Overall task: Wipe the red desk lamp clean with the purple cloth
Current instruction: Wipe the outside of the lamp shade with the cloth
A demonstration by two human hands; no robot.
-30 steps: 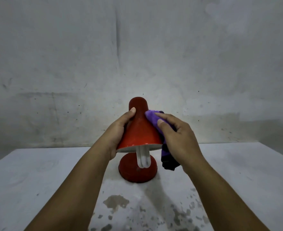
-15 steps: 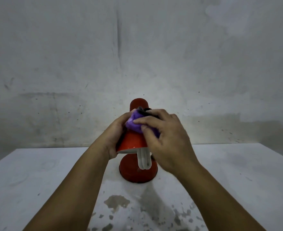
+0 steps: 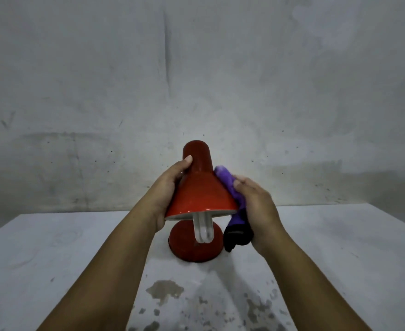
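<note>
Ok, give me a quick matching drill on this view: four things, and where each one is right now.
1. red metal lamp shade
2. purple cloth
3. white U-shaped bulb
4. round red lamp base

A. standing on the white table
B. sticking out below the shade
C. held by the left hand
D. pressed to the shade by the right hand

Pairs: 1-C, 2-D, 3-B, 4-A

The red desk lamp (image 3: 200, 187) hid its own neck; the right hand (image 3: 256, 209) covered part of the purple cloth (image 3: 230, 187), fingertips unseen.
</note>
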